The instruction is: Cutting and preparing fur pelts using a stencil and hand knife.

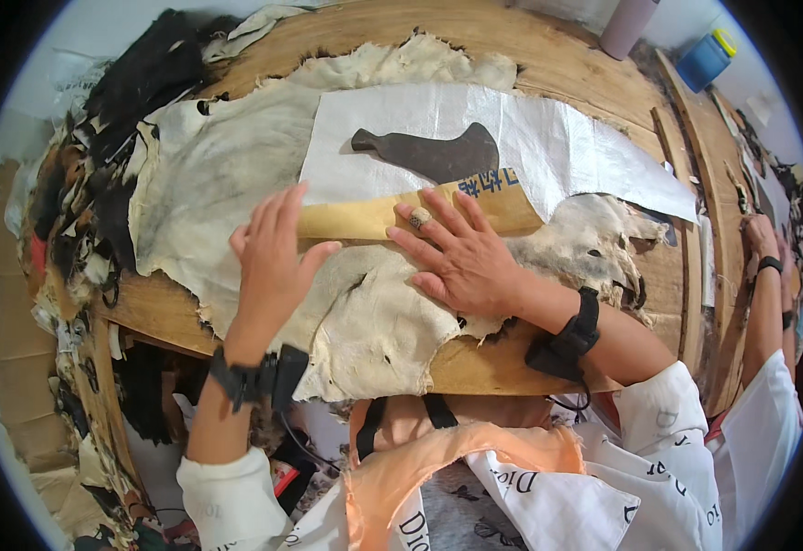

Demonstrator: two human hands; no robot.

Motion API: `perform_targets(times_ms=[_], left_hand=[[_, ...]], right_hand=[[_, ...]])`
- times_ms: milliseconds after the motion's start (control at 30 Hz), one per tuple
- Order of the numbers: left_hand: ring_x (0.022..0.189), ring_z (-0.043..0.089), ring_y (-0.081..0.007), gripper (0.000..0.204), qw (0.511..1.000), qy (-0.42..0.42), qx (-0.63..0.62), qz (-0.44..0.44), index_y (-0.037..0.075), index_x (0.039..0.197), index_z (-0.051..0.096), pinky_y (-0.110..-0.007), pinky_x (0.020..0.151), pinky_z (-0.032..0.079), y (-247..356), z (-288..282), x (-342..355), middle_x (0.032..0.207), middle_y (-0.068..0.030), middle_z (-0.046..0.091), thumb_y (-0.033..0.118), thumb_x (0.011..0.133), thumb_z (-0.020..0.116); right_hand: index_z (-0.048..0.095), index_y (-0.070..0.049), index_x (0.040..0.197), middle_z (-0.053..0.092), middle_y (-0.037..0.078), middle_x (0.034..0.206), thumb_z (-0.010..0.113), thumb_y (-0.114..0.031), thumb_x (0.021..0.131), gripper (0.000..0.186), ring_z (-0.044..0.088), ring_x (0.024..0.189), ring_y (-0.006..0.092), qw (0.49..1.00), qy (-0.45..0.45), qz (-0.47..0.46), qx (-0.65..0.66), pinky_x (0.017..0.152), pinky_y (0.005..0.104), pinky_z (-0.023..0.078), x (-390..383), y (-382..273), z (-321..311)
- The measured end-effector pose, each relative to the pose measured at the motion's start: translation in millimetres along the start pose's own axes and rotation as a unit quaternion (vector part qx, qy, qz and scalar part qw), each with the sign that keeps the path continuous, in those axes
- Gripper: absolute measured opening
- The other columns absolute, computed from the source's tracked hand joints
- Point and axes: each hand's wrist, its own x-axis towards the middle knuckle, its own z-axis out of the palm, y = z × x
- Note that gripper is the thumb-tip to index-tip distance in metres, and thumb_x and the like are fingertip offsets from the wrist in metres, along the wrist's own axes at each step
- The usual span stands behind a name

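right hand [470, 264], fingers spread flat on a folded yellow strip [356, 220], left hand [277, 253] open at its end, dark tool [443, 156] beyond the fingers, blue bottle [703, 66] farther right, contents unclear

Blue characters [488, 182]: tan flap [346, 219]; black lettering [516, 482]: white shirt [636, 459].

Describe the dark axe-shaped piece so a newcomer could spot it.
On the wooden table, a pale hide lies under a white sheet. The dark piece lies on that sheet, beyond the right hand; its blackish outline, narrow at left and flaring at right, stands out against the white.
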Motion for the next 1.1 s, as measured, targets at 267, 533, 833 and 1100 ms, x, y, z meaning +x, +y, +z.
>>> perform_targets(times_ms=[267,533,833,1100], left_hand=[[0.077,0.055,-0.0246,0.015,0.968,-0.141,-0.203,0.028,0.010,0.082,0.068,-0.033,0.072,0.042,-28.1,-3.1,-23.1,0.077,-0.0072,0.060,0.002,0.071,0.064],[0.079,0.056,-0.0250,0.015,0.933,-0.256,-0.254,0.000,0.003,0.087,0.067,-0.032,0.066,0.046,-28.1,-5.8,-16.5,0.085,-0.0104,0.060,0.001,0.073,0.062],[0.119,0.041,-0.0326,0.030,0.921,-0.220,-0.235,0.219,0.010,0.114,0.058,-0.042,0.097,0.034,75.0,41.2,47.3,0.127,-0.0122,0.049,0.020,0.086,0.054],[0.136,0.009,-0.0312,0.043,0.897,-0.323,-0.106,0.282,0.030,0.132,0.043,-0.062,0.101,0.007,112.4,87.0,25.9,0.149,-0.0040,0.015,0.027,0.089,0.045]], right_hand=[[0.043,-0.007,0.126,0.045,0.017,0.127,0.046,0.009,0.062,0.067,0.039,0.117,0.0384,0.964,0.225,0.136,0.037,0.098,0.0445,0.031,-28.7,20.1,-71.4],[0.065,-0.010,0.098,0.063,0.002,0.098,0.052,0.006,0.063,0.041,0.049,0.112,0.0244,0.991,0.032,0.112,0.064,0.092,0.0393,0.038,-85.4,18.1,-71.3],[0.062,-0.013,0.107,0.063,0.001,0.098,0.052,-0.007,0.069,0.039,0.043,0.120,0.0197,0.994,-0.004,0.103,0.030,0.099,0.0384,0.030,-111.4,11.4,-62.7],[0.053,-0.007,0.092,0.051,0.007,0.090,0.064,-0.011,0.067,0.027,0.049,0.089,0.0263,0.981,0.091,0.151,0.085,0.079,0.0390,0.040,-117.6,14.9,-71.1]])
